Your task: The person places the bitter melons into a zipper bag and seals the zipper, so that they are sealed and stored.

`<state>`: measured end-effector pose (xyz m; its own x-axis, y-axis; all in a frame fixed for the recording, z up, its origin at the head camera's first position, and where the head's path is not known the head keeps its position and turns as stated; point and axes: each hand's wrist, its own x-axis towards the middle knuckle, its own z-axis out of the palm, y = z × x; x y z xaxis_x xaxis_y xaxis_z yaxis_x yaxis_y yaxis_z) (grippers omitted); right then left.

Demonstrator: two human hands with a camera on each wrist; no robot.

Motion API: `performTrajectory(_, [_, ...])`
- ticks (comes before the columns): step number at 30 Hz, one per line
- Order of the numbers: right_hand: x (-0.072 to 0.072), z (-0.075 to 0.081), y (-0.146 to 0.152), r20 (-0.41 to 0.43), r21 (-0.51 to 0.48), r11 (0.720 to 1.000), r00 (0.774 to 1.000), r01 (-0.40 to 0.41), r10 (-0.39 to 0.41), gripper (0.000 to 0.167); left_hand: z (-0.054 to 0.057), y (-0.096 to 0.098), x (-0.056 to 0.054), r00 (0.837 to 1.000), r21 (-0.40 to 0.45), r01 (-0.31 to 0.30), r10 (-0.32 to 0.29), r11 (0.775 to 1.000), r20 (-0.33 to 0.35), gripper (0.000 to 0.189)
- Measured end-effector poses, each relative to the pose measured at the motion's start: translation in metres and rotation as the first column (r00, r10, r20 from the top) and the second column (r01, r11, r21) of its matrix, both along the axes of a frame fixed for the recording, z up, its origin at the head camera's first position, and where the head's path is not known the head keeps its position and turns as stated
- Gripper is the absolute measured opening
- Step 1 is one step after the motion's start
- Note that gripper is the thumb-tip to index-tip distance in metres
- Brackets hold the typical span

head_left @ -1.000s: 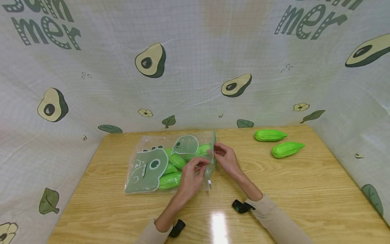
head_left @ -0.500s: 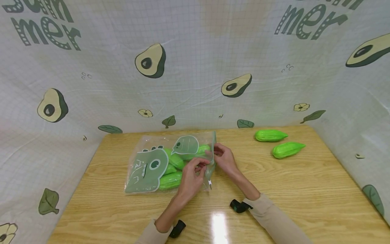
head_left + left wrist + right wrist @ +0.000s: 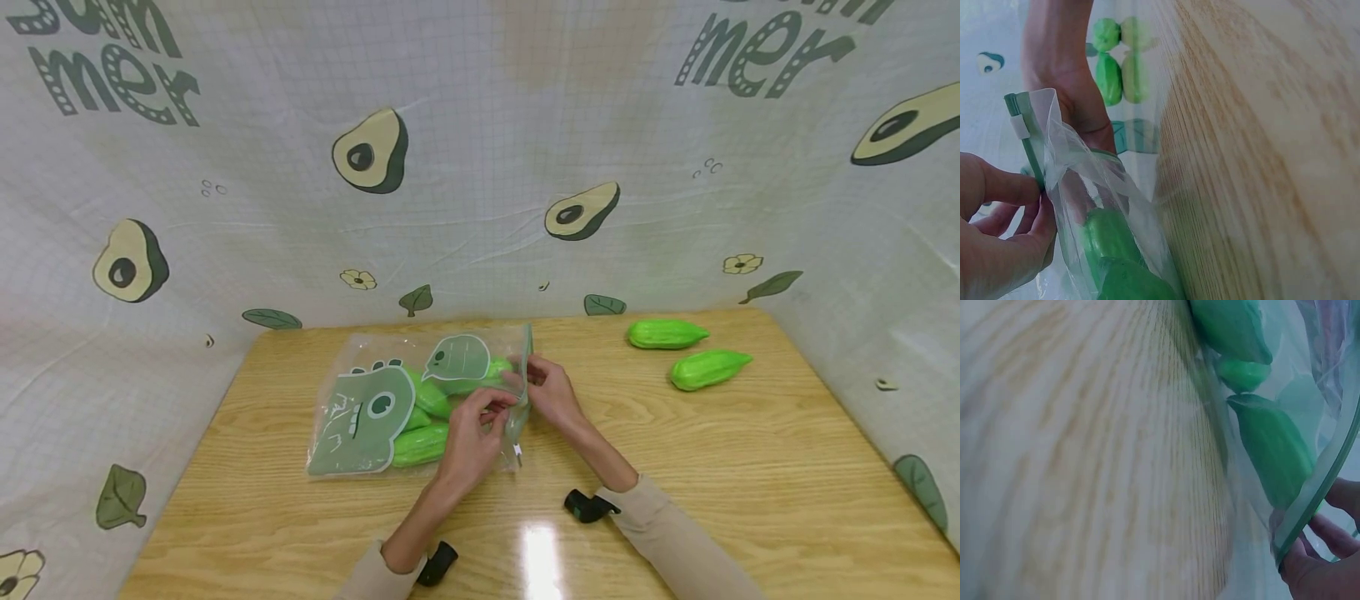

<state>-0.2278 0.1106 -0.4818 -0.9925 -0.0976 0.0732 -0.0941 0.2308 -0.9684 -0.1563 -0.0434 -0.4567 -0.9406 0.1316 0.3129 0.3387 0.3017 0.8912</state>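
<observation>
A clear zip bag [image 3: 341,442] with a green dinosaur print lies flat, its mouth facing right. My left hand [image 3: 471,437] pinches the upper layer at the mouth; in the left wrist view, thumb and fingers meet on the green zip strip [image 3: 1034,156], below its white slider [image 3: 1020,127]. The fingers of my right hand [image 3: 557,396] reach into the mouth. They grip the near end of a bright green ribbed gourd [image 3: 1275,447], partly visible through the plastic. More gourds [image 3: 420,446] lie deeper inside. My right fingertips are partly hidden by the bag.
Two similar gourds, one farther back [image 3: 666,334] and one nearer [image 3: 708,369], lie at the table's back right. A hanging cloth [image 3: 480,150] with avocado prints encloses the back and sides of the wooden table [image 3: 675,467].
My right hand has shifted slightly left, farther into the bag's mouth, and the gourd at its fingertips has slid left with it. My left hand keeps its hold on the bag.
</observation>
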Motion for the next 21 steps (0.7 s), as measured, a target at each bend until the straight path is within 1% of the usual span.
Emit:
performTrajectory(11, [-0.0029,-0.0002,0.0003,0.0,0.012,0.999,0.999,-0.053,0.053,0.035,-0.0012,-0.0003,-0.0005,1.0,-0.009,0.003,-0.003,1.0,-0.007,0.023])
performTrajectory(21, [-0.002,0.0019,-0.0009,-0.034,0.033,0.994,0.994,-0.1,0.101,0.029,0.0004,0.0,0.0006,1.0,0.003,0.012,-0.012,1.0,0.0,0.022])
